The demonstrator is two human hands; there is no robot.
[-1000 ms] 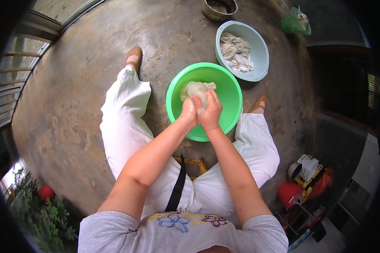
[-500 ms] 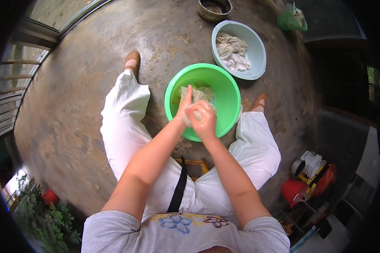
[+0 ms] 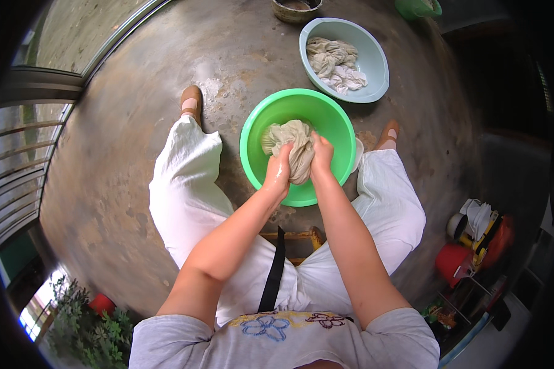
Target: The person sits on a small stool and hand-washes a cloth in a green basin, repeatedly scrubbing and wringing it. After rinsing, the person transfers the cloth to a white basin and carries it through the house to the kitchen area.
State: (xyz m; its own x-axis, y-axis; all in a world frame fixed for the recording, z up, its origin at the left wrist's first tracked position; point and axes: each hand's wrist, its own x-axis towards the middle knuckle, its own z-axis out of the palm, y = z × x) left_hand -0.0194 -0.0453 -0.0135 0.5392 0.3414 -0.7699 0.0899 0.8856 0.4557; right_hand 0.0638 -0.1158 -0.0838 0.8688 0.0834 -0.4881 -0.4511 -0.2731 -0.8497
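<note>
A wet, crumpled beige cloth [image 3: 295,141] is bunched up between my two hands, over a bright green basin [image 3: 341,132] on the floor between my feet. My left hand [image 3: 279,168] grips its left side, thumb lying up along the folds. On the other side my right hand [image 3: 322,155] is closed around the cloth's right edge, its fingertips partly hidden. The cloth's left part hangs down into the basin. The wet skin of my left wrist glistens.
Beyond the green basin, a pale blue basin [image 3: 375,77] holds crumpled whitish cloths [image 3: 333,58]. Past it stand a dark metal pot [image 3: 295,11] and a green container [image 3: 417,7]. A red bucket [image 3: 452,261] sits among items at right; a leafy plant [image 3: 86,326] at lower left.
My hands were together, the right one rubbing at the left near its wrist. Now they are apart and hold the bunched cloth, lifted from the basin. The view has shifted slightly.
</note>
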